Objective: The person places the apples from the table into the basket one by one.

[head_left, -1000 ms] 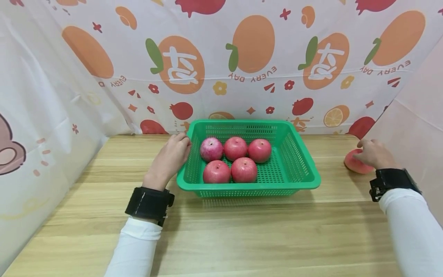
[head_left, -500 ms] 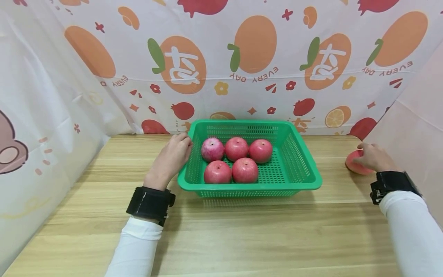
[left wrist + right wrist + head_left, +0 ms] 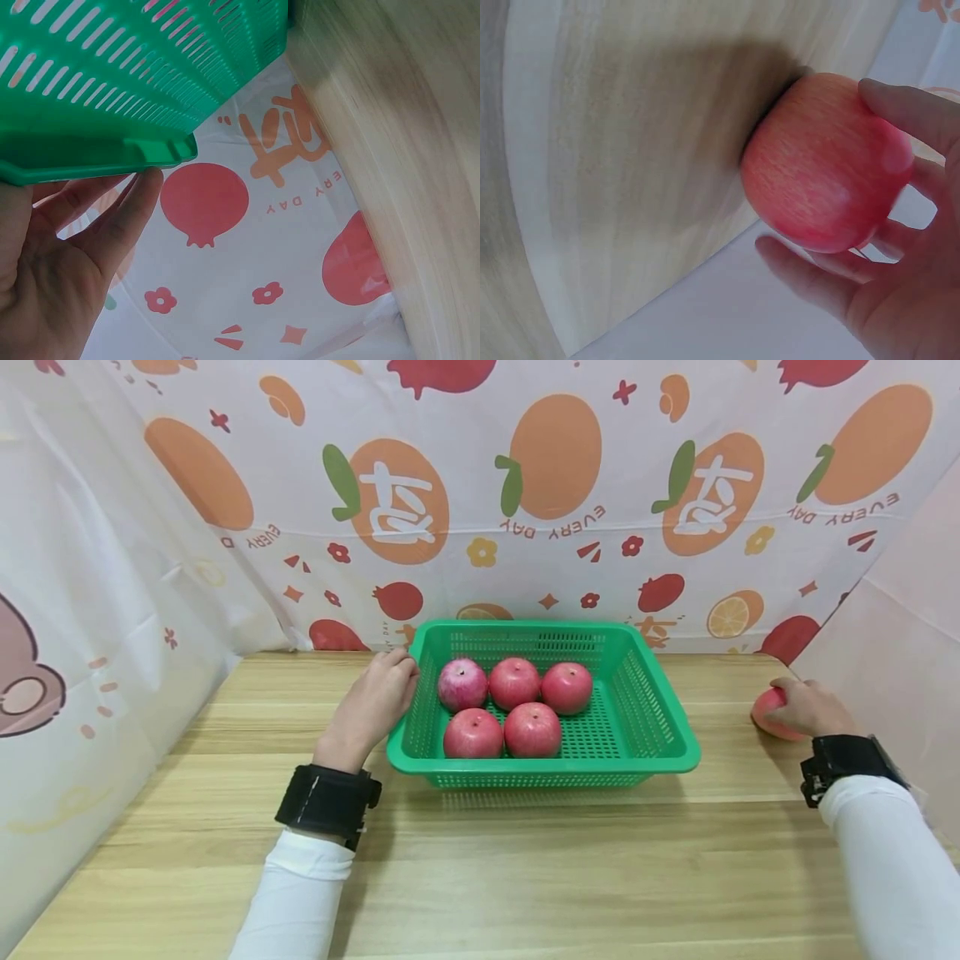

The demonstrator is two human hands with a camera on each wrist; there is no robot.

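A green plastic basket (image 3: pixel 645 767) stands on the table with several red apples (image 3: pixel 532 731) inside. At its left side, my left hand (image 3: pixel 378 697) holds the basket's rim; in the left wrist view the fingers (image 3: pixel 124 217) bend up against the rim from below. Far to the right, my right hand (image 3: pixel 813 708) is around a single red apple (image 3: pixel 829 165) that sits on the table. One fingertip (image 3: pixel 870 94) touches the apple's upper side in the right wrist view, and other fingers reach along its lower side, partly behind it.
The wooden table (image 3: pixel 555 868) reaches back to a fruit-print curtain (image 3: pixel 480 485). White sheeting (image 3: pixel 112 610) hangs along the left, and a pale sheet (image 3: pixel 915 635) borders the right, close beside the right hand.
My right hand has moved slightly down and left over the lone apple, and its fingers now cover more of it. My left hand keeps its place on the basket rim.
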